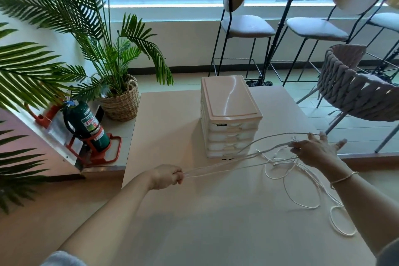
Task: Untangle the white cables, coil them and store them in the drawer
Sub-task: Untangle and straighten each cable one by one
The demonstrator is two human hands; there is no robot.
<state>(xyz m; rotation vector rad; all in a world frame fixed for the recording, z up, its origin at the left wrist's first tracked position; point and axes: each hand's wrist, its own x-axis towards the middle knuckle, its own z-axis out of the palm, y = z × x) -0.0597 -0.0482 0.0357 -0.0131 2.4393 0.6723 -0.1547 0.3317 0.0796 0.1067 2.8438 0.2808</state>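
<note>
Several strands of white cable (228,165) stretch in the air between my two hands, above the beige table (194,211). My left hand (167,177) grips the strands' left end in a closed fist. My right hand (317,150) is spread, its thumb and a finger pinching the strands while another loop runs over the raised fingertips. More white cable (302,192) lies in loose loops on the table below my right forearm, trailing to the right edge. The small drawer unit (228,114) stands mid-table behind the cables, all its drawers closed.
A woven chair (356,88) stands at the table's right. Bar stools (244,26) and a high table line the window behind. Left of the table are a potted palm in a basket (121,101) and a green fire extinguisher (86,127).
</note>
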